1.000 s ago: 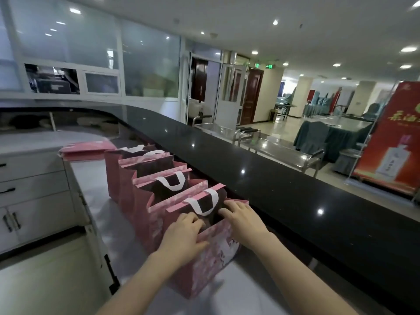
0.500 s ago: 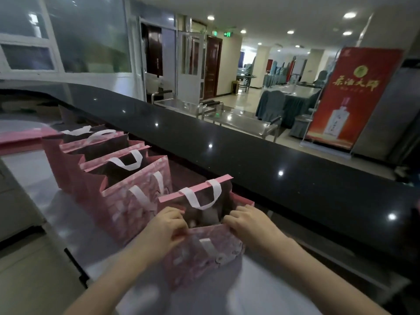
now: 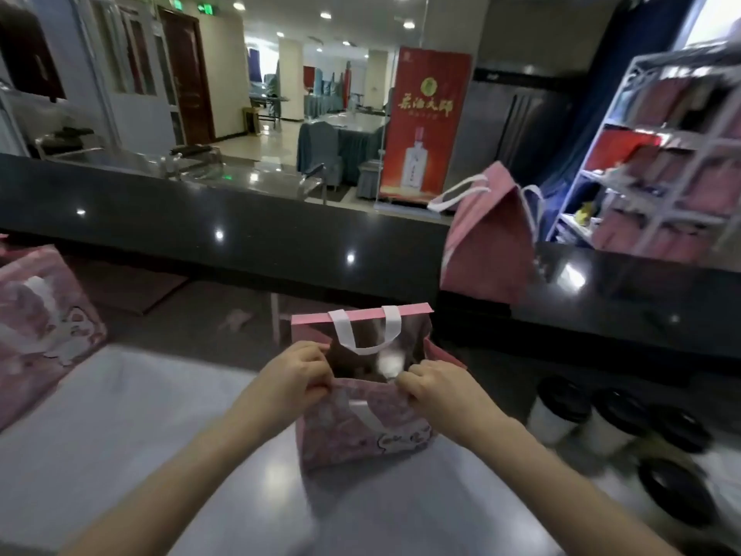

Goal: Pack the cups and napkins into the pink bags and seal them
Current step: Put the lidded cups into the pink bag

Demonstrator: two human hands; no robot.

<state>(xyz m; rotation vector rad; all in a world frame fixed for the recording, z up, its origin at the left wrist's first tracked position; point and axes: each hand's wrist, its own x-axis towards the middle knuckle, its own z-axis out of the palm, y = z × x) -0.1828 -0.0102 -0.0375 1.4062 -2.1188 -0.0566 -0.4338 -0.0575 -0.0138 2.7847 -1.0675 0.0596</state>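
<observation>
A pink patterned bag (image 3: pixel 363 427) with white handles stands open on the grey worktop (image 3: pixel 120 435) in front of me. My left hand (image 3: pixel 294 375) pinches the near rim at its left corner. My right hand (image 3: pixel 431 385) pinches the same rim at its right corner. Something pale shows inside the bag, blurred. Several white cups with black lids (image 3: pixel 561 407) stand on the worktop to the right of the bag. No napkins can be made out.
Another pink patterned bag (image 3: pixel 44 327) stands at the left edge. A plain pink bag (image 3: pixel 489 242) stands on the raised black counter (image 3: pixel 240 242) at the back right. A white shelf unit (image 3: pixel 661 154) with pink and red goods is at the far right.
The view has swung right with the bag held in both hands. The row of pink bags has slid out to the left, and the cups and shelf unit have come into view.
</observation>
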